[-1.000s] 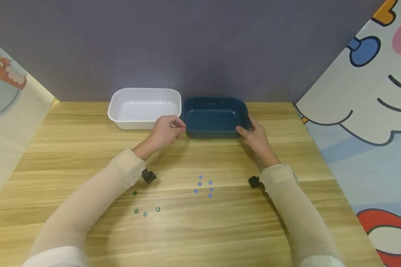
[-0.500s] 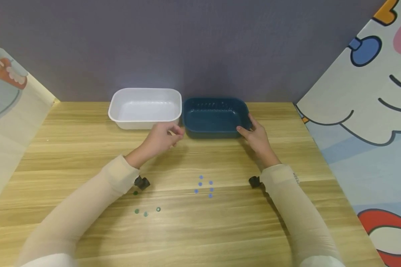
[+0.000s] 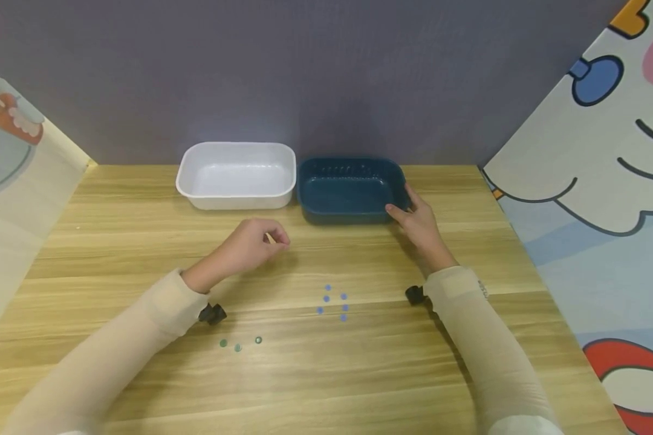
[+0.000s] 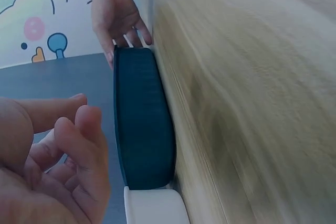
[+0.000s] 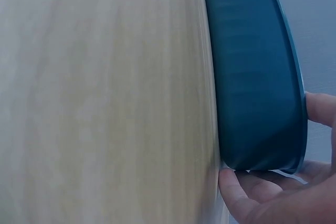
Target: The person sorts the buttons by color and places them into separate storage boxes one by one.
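My left hand (image 3: 250,244) hovers over the table in front of the white tub (image 3: 236,203), its fingers loosely curled. In the left wrist view its thumb and index fingertips are close together, with nothing visible between them. My right hand (image 3: 421,226) holds the right end of the dark blue tub (image 3: 348,219). Its thumb lies on the rim, and the other fingers bend round the end wall, as the right wrist view shows. Both tubs stand side by side against the grey wall; no contents show in either.
Several small blue pieces (image 3: 326,299) lie scattered mid-table. Small green discs (image 3: 237,348) lie nearer, below the left wrist camera (image 3: 213,314). A grey wall (image 3: 326,78) rises behind the tubs, and a cartoon panel (image 3: 593,199) borders the right side.
My left hand has drawn back toward me and to the left, away from the dark blue tub's front left corner. One green disc is now hidden near that wrist. The right hand stays in place.
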Motion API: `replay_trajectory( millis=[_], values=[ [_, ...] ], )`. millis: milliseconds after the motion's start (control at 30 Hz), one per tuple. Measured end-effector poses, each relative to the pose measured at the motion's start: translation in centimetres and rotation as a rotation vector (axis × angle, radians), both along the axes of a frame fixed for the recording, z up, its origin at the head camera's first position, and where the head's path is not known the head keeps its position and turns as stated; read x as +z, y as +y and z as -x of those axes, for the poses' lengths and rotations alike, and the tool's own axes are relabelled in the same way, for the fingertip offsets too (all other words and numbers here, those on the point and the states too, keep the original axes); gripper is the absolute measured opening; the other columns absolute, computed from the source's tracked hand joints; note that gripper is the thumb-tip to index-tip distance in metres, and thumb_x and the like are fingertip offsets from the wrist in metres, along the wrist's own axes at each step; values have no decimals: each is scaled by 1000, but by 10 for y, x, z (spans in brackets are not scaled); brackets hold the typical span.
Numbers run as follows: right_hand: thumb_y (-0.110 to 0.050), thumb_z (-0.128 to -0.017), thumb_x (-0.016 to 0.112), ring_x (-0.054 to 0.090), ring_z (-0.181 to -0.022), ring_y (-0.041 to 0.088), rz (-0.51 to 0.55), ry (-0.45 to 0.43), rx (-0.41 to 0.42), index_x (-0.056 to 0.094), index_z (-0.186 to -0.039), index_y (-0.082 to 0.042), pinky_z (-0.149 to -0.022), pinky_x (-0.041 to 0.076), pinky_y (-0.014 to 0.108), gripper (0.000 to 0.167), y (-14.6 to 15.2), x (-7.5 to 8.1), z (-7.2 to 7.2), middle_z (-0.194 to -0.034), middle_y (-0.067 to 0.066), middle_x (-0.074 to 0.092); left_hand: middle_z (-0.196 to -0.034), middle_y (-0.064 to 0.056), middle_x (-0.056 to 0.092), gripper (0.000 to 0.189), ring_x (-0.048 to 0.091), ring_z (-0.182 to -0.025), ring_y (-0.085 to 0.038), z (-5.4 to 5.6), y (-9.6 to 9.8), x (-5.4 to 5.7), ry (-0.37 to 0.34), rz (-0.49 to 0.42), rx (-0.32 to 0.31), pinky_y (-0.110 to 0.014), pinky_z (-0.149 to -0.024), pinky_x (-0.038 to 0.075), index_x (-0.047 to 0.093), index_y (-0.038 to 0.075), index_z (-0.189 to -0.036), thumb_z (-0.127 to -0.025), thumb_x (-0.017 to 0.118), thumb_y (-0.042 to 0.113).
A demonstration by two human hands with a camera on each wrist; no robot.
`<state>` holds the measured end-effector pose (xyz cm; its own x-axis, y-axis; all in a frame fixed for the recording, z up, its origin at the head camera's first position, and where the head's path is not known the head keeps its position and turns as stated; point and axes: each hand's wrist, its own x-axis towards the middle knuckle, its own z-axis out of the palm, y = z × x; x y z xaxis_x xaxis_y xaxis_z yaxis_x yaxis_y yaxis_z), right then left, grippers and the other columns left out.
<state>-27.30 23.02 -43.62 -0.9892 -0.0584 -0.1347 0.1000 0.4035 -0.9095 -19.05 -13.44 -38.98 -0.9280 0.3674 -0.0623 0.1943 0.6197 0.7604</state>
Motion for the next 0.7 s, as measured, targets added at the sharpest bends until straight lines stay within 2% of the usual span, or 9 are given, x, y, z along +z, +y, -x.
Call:
replay_trajectory(
  millis=[333, 700],
  values=[
    [-39, -98, 67, 17, -149, 43, -2, 0, 2, 12, -162, -31, -115, 34, 52, 85, -1, 0, 1, -168, 7, 0, -79, 3, 67, 5, 57, -62, -14, -15, -11, 1, -32, 91, -113, -32, -56, 50, 72, 13, -89, -91, 76, 14],
    [-38, -97, 68, 20, -148, 41, 7, 1, -8, 13, -162, -29, -114, 36, 49, 86, 0, -1, 3, -168, 8, 2, -82, 2, 65, 5, 58, -64, -14, -22, -17, -1, -76, 126, -147, -31, -58, 52, 72, 10, -92, -93, 74, 14]
  ],
)
